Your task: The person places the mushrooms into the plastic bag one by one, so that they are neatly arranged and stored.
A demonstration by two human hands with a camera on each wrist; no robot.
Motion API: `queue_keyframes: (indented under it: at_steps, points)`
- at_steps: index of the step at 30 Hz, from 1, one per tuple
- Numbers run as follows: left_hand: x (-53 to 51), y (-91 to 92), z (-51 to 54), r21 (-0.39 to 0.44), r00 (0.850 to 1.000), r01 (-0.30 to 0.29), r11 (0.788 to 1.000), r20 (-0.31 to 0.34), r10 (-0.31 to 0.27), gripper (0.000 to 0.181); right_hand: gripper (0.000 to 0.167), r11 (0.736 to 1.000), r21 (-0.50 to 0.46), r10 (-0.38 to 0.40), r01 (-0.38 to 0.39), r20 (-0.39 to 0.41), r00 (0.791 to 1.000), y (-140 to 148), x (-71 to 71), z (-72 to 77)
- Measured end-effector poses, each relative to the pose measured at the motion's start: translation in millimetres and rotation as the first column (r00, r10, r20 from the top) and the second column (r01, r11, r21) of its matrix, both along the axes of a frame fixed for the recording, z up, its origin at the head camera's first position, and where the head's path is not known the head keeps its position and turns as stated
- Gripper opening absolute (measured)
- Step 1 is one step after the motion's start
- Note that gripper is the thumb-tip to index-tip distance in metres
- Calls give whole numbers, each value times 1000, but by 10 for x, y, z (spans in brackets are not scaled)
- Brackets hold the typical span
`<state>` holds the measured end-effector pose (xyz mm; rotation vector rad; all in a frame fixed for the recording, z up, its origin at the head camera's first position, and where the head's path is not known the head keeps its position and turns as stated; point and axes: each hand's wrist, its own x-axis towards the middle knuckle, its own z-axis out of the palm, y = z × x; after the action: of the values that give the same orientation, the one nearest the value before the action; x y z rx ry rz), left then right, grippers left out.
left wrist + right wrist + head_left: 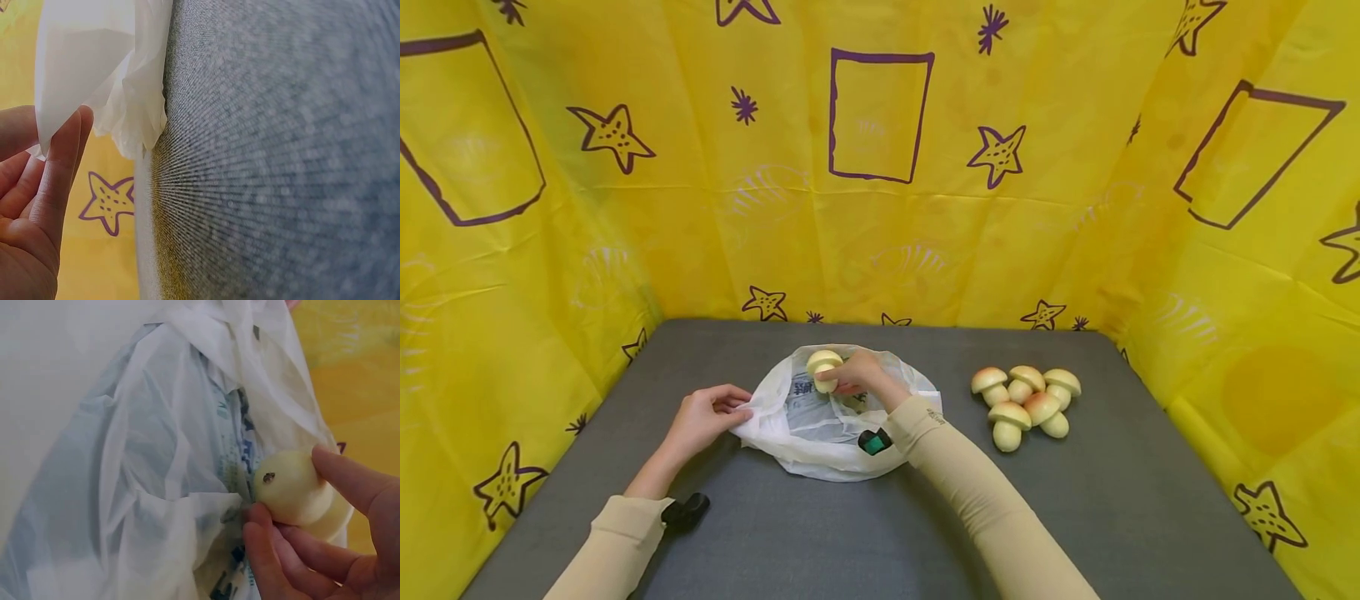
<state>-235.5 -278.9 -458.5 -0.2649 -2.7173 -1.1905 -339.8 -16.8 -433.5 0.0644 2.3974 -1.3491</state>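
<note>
A white plastic bag (842, 467) lies on the grey table with its mouth spread wide. My left hand (703, 421) pinches the bag's left rim between thumb and fingers; the left wrist view shows the thin film (81, 69) caught there. Over the bag's opening, my right hand (863, 372) holds a toy mushroom (824, 363) with a pale cap and stem. In the right wrist view its stem (290, 487) sits between thumb and fingertips, close to the bag's inner folds (156, 444). Dark print shows inside the bag.
Several more toy mushrooms (1026, 400), some with reddish-tinged caps, lie clustered on the table (1135, 500) right of the bag. Yellow cloth (880, 250) with drawn starfish hangs behind and along both sides. A black device (685, 512) is worn at the left wrist.
</note>
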Motion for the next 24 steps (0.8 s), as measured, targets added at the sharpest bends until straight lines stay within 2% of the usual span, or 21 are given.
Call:
queue_keyframes:
  at_steps: [6, 16, 24]
  points:
    - [4, 4, 5, 5, 1000, 6, 1000, -7, -6, 22, 46, 999, 33, -18, 18, 3, 1000, -54, -46, -125]
    - [3, -3, 0, 3, 1000, 6, 1000, -15, -6, 22, 64, 996, 84, 5, -6, 13, 1000, -113, -78, -215]
    - [7, -9, -3, -6, 1000, 3, 1000, -21, -3, 22, 45, 998, 41, 37, -38, 21, 999, -74, -1, -178]
